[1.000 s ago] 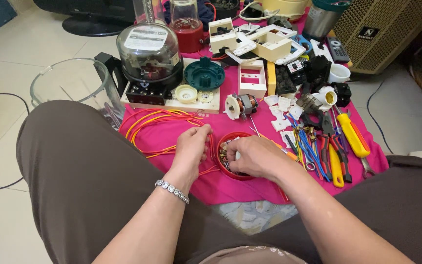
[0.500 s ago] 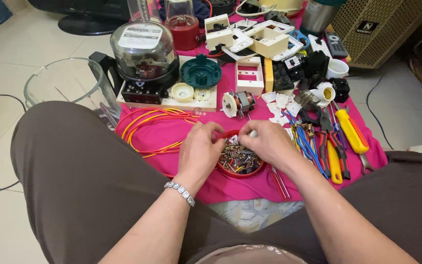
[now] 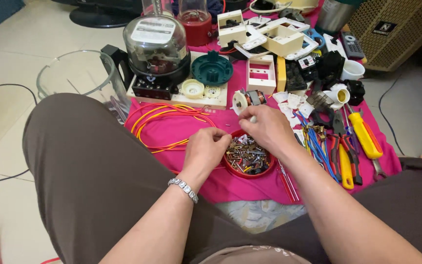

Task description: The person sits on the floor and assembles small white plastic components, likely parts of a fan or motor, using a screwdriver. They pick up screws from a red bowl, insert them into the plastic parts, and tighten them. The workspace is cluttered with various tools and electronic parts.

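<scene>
Both hands have moved a little since a moment ago: they were close together over the dish, and now they sit a bit apart at its top edge. The left hand point(image 3: 205, 150), with a shiny silver bracelet point(image 3: 183, 189) on its wrist, rests at the left rim of the small round red dish full of little metal screws and bits point(image 3: 248, 157). Its fingers are curled in tight; I cannot tell if they hold anything. The right hand point(image 3: 268, 129) is over the far rim, fingers pinched narrow, maybe on something tiny. The dish sits on the bright pink cloth point(image 3: 174, 131), between looped orange and yellow wires point(image 3: 158, 117) and yellow-handled pliers point(image 3: 345, 168).
</scene>
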